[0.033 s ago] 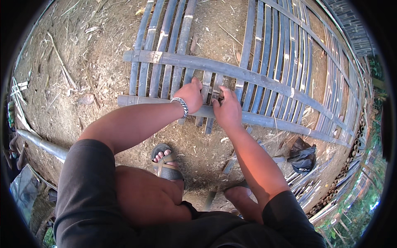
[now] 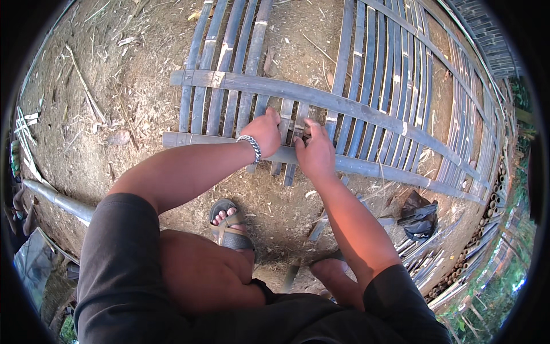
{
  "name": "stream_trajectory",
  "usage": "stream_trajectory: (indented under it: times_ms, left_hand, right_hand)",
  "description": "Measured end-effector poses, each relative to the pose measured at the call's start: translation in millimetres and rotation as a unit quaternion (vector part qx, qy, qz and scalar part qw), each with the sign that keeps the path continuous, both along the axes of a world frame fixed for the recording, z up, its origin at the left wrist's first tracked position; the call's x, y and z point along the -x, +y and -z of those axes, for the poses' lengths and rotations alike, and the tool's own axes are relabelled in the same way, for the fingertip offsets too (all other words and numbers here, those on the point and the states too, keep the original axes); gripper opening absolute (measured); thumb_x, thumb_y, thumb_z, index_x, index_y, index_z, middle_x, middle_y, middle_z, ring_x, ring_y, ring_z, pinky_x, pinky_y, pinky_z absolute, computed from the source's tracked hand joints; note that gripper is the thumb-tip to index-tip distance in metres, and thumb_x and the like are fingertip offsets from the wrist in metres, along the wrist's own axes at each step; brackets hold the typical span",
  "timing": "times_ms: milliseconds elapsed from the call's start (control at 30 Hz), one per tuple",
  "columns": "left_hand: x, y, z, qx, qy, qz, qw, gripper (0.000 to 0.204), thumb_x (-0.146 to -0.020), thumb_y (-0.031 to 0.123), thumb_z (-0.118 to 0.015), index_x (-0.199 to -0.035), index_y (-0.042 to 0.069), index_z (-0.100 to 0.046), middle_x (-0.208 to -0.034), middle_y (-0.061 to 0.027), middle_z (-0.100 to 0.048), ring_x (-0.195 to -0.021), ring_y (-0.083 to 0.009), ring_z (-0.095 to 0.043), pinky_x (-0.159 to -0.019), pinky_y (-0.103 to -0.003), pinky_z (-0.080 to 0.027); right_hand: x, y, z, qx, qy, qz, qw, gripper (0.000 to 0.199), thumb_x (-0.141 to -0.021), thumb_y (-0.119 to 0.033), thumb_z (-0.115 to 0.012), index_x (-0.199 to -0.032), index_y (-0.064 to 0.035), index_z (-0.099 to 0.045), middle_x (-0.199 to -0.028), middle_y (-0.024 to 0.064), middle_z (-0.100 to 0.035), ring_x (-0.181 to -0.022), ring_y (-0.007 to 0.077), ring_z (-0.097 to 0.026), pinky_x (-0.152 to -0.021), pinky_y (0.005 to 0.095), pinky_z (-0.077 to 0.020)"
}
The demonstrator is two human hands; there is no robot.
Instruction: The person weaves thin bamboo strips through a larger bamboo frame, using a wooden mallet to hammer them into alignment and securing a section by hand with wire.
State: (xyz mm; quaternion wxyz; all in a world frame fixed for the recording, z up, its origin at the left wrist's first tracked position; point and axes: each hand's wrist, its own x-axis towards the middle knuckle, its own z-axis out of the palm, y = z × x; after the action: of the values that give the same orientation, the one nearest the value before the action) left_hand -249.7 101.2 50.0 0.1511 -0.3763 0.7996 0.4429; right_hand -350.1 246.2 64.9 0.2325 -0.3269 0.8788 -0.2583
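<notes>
A bamboo lattice panel lies on the ground, its long slats woven across two crosswise bamboo strips. My left hand (image 2: 263, 134), a chain bracelet at its wrist, is closed over the slats between the upper strip (image 2: 269, 86) and the lower strip (image 2: 358, 165). Its fingertips are hidden beneath it, so what it grips does not show. Close by on the right, my right hand (image 2: 317, 150) has thumb and bent fingers around a short bamboo slat (image 2: 300, 117). That slat's near end sticks out past the lower strip. Another short slat (image 2: 285, 112) runs between the hands.
More slats (image 2: 366, 86) of the panel stretch away to the right. A black plastic bag (image 2: 418, 215) lies right of my right forearm, near piles of bamboo pieces (image 2: 458, 275). A bamboo pole (image 2: 60, 199) lies at the left. My sandalled foot (image 2: 231, 225) stands just below the panel.
</notes>
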Motion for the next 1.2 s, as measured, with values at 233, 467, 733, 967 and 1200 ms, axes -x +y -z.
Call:
stream_trajectory:
  times_ms: [233,467,733,967,1200]
  left_hand:
    - [-3.0,-5.6,-0.7,-0.014,0.013,0.011,1.000,0.027,-0.090,0.008,-0.056,-0.115,0.001,-0.048,-0.099,-0.0277,-0.069,-0.098,-0.0427,-0.068,-0.088,-0.050,-0.052]
    - [-2.4,-6.2,-3.5,-0.014,0.013,0.026,1.000,0.028,-0.092,0.009,-0.056,-0.116,0.000,-0.046,-0.097,-0.0281,-0.069,-0.096,-0.0430,-0.068,-0.087,-0.049,-0.052]
    - [-4.9,-4.6,-0.7,-0.001,0.021,0.007,1.000,0.024,-0.088,0.007,-0.060,-0.109,-0.001,-0.050,-0.090,-0.0207,-0.069,-0.093,-0.0389,-0.068,-0.084,-0.047,-0.052]
    - [-19.1,3.9,-2.6,0.021,0.018,0.029,0.999,0.035,-0.089,0.016,-0.066,-0.113,0.000,-0.045,-0.091,-0.0209,-0.070,-0.092,-0.0398,-0.069,-0.084,-0.048,-0.052]
    - [-33.8,16.3,-21.0,0.010,0.005,0.080,0.997,0.043,-0.089,0.023,-0.069,-0.114,0.000,-0.044,-0.097,-0.0225,-0.068,-0.094,-0.0408,-0.068,-0.085,-0.048,-0.052]
  right_hand:
    - [24.2,19.8,-1.2,0.006,0.035,0.003,0.999,0.049,-0.084,-0.008,-0.075,-0.131,-0.0045,-0.061,-0.112,0.0149,-0.064,-0.082,0.0206,-0.065,-0.077,0.0353,-0.0546]
    - [31.6,37.5,1.1,0.032,0.012,0.029,0.999,0.046,-0.084,-0.007,-0.074,-0.128,-0.0042,-0.062,-0.110,0.0151,-0.064,-0.081,0.0228,-0.064,-0.079,0.0376,-0.0544]
    - [15.2,62.5,-3.7,0.081,0.056,0.006,0.995,0.039,-0.084,-0.004,-0.072,-0.122,-0.0016,-0.063,-0.107,0.0171,-0.063,-0.086,0.0270,-0.064,-0.079,0.0389,-0.0534]
    - [25.7,49.5,-10.4,0.043,0.123,-0.072,0.989,0.038,-0.081,-0.008,-0.076,-0.118,-0.0064,-0.067,-0.111,0.0118,-0.065,-0.099,0.0321,-0.062,-0.090,0.0428,-0.0498]
    - [38.4,13.6,-9.4,-0.050,0.172,-0.166,0.970,0.039,-0.080,-0.014,-0.076,-0.118,-0.0115,-0.070,-0.114,0.0056,-0.066,-0.111,0.0287,-0.058,-0.097,0.0421,-0.0474]
